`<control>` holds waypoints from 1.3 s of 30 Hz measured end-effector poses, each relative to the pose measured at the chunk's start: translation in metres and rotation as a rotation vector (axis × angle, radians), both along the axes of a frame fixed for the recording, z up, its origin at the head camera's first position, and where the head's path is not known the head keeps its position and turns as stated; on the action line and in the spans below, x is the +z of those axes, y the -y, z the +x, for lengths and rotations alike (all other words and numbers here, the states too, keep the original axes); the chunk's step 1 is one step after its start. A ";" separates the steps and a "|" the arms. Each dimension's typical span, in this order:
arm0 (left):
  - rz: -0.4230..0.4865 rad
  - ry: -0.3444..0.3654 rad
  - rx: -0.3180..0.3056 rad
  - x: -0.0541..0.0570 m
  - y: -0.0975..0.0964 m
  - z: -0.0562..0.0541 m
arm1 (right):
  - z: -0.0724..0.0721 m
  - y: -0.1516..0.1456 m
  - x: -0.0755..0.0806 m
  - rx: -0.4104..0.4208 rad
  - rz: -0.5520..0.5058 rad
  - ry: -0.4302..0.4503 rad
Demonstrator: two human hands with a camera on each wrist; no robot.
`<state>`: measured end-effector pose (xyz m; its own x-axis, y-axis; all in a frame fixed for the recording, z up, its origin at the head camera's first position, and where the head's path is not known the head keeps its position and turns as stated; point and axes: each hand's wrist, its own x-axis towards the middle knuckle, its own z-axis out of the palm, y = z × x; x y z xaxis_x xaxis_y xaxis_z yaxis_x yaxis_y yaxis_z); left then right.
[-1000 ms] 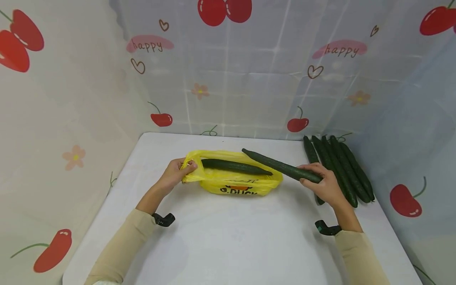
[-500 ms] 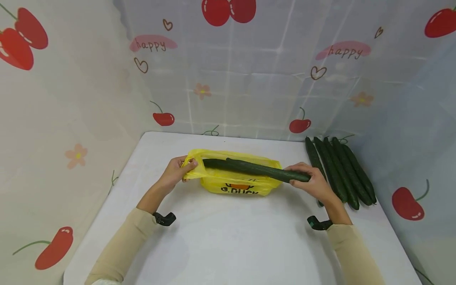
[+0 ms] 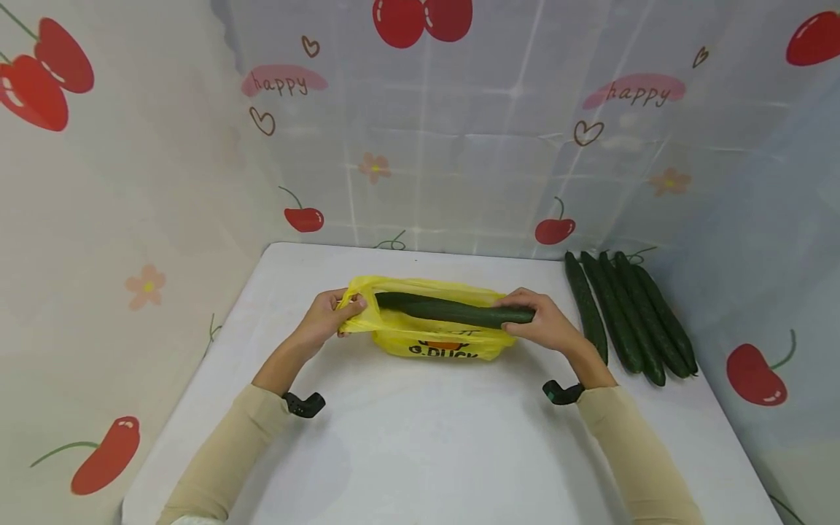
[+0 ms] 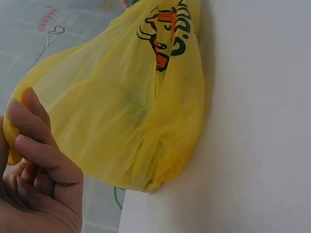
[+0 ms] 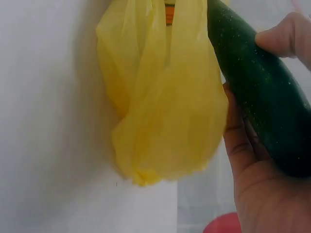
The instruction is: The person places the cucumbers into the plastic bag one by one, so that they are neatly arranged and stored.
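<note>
A yellow plastic bag (image 3: 446, 343) with printed lettering lies on the table, its mouth facing up. My left hand (image 3: 331, 315) pinches the bag's left edge between thumb and fingers; the left wrist view shows the same hand (image 4: 41, 170) beside the bag's side. My right hand (image 3: 541, 319) grips the right end of a dark green cucumber (image 3: 459, 312), which lies lengthwise over the bag's opening. In the right wrist view, thumb and fingers hold the cucumber (image 5: 260, 82) close to the bag (image 5: 165, 111). Another cucumber seen earlier in the bag is now mostly hidden.
Several cucumbers (image 3: 630, 313) lie side by side at the right edge of the white table (image 3: 420, 437). Printed curtains (image 3: 459, 146) stand behind the table and along both sides.
My right hand has moved left and carried the cucumber from the bag's right side to over its opening. My left hand keeps its hold on the bag's edge.
</note>
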<state>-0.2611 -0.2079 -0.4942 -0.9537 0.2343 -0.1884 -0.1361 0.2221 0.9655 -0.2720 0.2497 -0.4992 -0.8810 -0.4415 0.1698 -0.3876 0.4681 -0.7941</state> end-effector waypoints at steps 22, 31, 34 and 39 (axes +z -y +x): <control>-0.003 -0.021 -0.047 0.007 0.001 0.005 | -0.027 0.068 -0.012 0.082 0.054 0.037; 0.011 -0.020 -0.054 0.006 0.003 0.007 | -0.030 0.076 -0.011 0.096 0.088 0.048; 0.010 -0.017 -0.055 0.004 0.005 0.007 | -0.030 0.077 -0.011 0.089 0.131 0.032; 0.009 -0.014 -0.053 0.003 0.006 0.006 | -0.030 0.077 -0.013 0.068 0.239 -0.018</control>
